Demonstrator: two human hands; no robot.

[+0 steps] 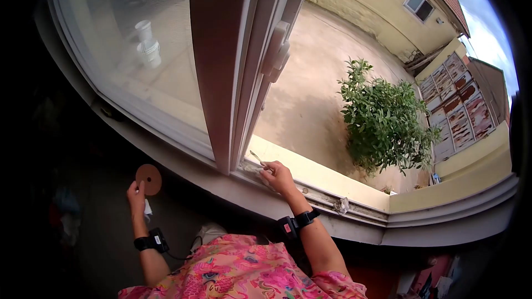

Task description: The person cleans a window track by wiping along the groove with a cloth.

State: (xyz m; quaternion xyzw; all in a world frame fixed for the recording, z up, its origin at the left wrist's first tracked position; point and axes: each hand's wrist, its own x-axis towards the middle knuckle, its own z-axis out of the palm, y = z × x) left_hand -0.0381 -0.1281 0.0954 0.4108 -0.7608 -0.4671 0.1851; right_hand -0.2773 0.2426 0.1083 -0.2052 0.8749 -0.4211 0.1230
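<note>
My right hand [278,176] is closed on a thin, light-coloured stick [256,158], whose tip points up and left over the window track [316,192]. It is at the foot of the window frame [230,105]. Lower left, away from the sill, my left hand [136,191] pinches a round brown disc [149,179] with a dark hole in its middle. A white piece [148,208] hangs just below that hand. Crumpled whitish material [342,205] sits in the track to the right of my right hand.
A window pane [127,61] stands at the left, with a white handle [275,52] on the frame. Outside are a leafy bush [382,119], a concrete yard [305,94] and a rusty gate [460,105]. The curved sill [438,231] runs along the right.
</note>
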